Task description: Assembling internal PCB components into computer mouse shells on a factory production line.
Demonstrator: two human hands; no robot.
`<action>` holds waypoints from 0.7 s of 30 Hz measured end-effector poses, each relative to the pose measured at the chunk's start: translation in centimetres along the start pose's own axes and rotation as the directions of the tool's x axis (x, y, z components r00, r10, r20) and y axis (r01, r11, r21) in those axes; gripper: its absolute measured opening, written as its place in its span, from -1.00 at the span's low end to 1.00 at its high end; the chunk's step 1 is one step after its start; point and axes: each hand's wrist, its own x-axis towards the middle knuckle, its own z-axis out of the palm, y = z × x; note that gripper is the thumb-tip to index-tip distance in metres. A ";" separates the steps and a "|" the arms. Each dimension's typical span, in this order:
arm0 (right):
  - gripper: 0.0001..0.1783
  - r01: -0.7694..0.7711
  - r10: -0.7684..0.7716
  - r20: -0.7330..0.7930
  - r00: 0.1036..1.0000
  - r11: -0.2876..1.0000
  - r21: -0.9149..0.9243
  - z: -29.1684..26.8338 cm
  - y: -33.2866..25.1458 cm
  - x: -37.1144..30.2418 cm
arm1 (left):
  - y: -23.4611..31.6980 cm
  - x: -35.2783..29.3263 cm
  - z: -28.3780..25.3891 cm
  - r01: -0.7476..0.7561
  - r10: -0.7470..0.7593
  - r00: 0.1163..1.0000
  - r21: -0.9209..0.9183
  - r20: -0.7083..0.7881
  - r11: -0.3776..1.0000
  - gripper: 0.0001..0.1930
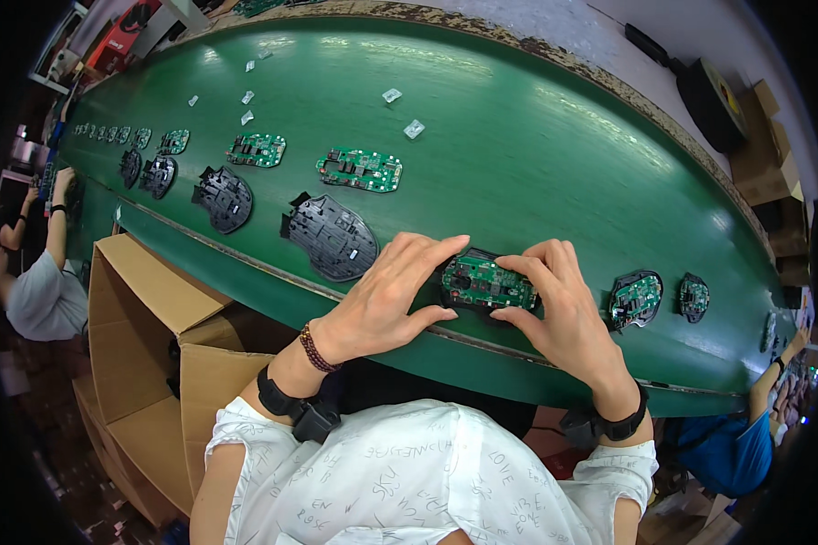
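green board (489,282) sits right between the two hands, over a black shell (443,291) whose dark rim peeks out around it, and both are at the near edge of the green table (518,136). its long axis runs roughly left to right, dipping a bit toward the right end, so each hand gets one end. neither is really nearer: left hand (393,286) is at the left end, right hand (562,304) at the right, and its fingers reach further in over the board.

as for grip, the left index finger and thumb are spread across the shell's width, one at the far rim and one at the near rim. right fingers come down on the far side with the thumb at the near side, so the board is held between them. can't swear whether the left tips touch the board too or just the shell, they cover that bit.

looks-wise the board is a rounded oblong, lying pretty flat, face up, crowded with small black and pale parts, plus a tiny red spot near its left end. the shell is matte and dark, mostly hidden underneath.
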 end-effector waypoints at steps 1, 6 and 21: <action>-0.40 -0.018 0.018 -0.007 1.000 0.999 0.044 0.2 0.3 0.0 | 0.0 0.1 0.0 0.000 0.000 1.000 -0.001 0.002 1.000 -0.06; -0.39 -0.097 0.095 0.021 0.995 0.986 0.134 -0.1 1.1 0.3 | 0.1 0.4 0.1 -0.010 0.010 1.000 -0.010 0.011 1.000 -0.10; -0.17 0.059 -0.060 0.005 0.998 0.993 0.100 0.4 2.6 -0.2 | 0.7 1.0 -0.5 0.014 -0.018 0.994 0.035 0.109 0.999 -0.19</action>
